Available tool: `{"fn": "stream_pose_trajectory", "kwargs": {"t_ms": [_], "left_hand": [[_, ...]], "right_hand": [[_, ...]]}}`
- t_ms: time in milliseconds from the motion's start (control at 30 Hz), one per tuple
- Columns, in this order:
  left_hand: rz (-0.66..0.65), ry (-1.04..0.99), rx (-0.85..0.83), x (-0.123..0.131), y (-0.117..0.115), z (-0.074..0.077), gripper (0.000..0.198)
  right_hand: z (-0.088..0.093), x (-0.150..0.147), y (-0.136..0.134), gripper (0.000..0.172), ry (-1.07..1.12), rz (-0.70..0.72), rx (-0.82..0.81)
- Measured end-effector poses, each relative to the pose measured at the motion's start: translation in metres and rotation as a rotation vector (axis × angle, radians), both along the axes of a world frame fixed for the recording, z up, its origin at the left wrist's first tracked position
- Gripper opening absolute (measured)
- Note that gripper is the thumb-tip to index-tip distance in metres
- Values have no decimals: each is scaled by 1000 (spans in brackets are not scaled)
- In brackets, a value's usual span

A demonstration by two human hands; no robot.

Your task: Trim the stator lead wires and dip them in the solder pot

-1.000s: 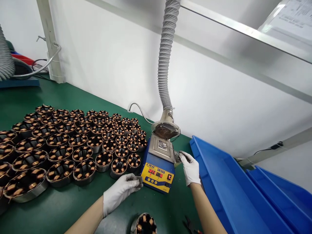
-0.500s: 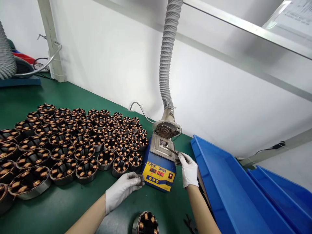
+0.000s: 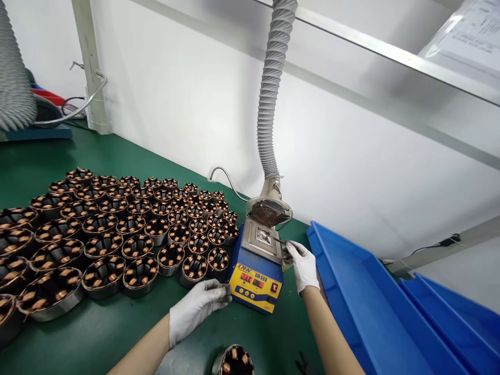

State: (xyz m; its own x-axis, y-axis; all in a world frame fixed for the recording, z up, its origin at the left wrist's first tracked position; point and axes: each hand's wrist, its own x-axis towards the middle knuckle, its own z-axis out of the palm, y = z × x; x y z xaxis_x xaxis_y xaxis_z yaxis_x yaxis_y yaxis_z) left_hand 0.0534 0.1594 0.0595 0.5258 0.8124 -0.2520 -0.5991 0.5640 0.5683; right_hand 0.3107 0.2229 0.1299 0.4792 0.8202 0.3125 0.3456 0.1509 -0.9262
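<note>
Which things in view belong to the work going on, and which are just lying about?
Likely part of the work:
right hand, gripping a thin tool
blue-and-yellow unit, under the tool
round hood behind it
left hand, beside the unit
copper-wound rings

Apparently just lying about:
blue trays
dark object, bottom edge
gray hose, far left

The left hand (image 3: 198,308) and right hand (image 3: 304,266) wear short white gloves (image 3: 182,320), greyish at the left fingertips (image 3: 225,292). Both forearms (image 3: 146,344) are bare.
</note>
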Motion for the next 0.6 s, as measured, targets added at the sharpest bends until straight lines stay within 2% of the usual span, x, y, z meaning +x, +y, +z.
{"fn": "stream_pose_trajectory", "kwargs": {"t_ms": [233, 600], "left_hand": [[-1, -17, -15, 1, 1, -1, 35], [13, -17, -15, 1, 1, 1, 35]], "right_hand": [[11, 4, -9, 34, 31, 8, -31], [10, -16, 10, 37, 66, 42, -48]]}}
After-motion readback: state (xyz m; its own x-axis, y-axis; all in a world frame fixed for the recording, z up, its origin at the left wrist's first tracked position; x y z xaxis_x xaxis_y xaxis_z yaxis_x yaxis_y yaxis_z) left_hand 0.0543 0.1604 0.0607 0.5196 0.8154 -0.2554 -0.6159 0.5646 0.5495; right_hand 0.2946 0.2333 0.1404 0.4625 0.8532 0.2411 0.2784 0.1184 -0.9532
